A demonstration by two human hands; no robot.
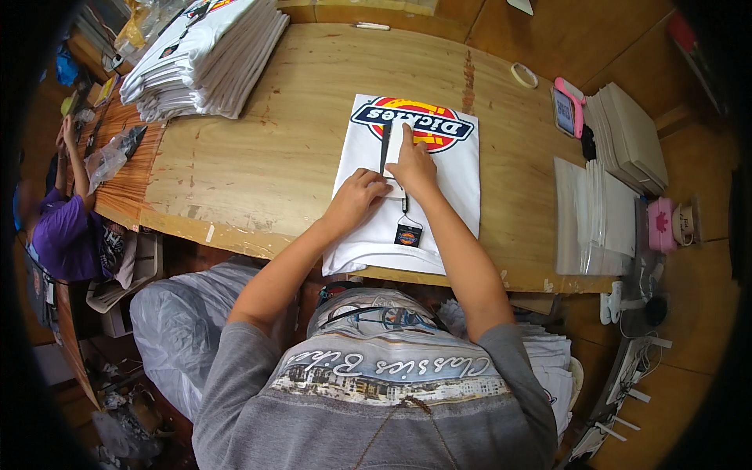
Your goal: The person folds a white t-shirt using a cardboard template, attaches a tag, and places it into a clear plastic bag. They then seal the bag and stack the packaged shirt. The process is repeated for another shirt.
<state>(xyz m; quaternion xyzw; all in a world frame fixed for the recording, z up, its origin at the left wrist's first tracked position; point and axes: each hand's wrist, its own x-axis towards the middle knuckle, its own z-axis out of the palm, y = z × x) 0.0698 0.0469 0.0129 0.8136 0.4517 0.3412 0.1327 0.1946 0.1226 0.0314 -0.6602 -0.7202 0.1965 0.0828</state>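
A folded white T-shirt [450, 200] lies on the wooden table in front of me, its collar toward me and a red, yellow and blue printed emblem [450, 125] at the far end. On its middle rests a narrow white card tag [396, 135] with a dark strip along its left side. My right hand [415, 166] grips this tag, index finger stretched along it and thumb at its side. At the tag's near end, the bent fingers of my left hand [362, 196] pinch it. A black cord runs down to a small black label [407, 235] near the collar.
A tall stack of folded white T-shirts [211, 66] stands at the far left. To the right are a pink-handled device [572, 98], plastic sleeves [583, 219], pale stacked boards [627, 133] and a tape roll [523, 76]. A person in purple [69, 235] sits at left.
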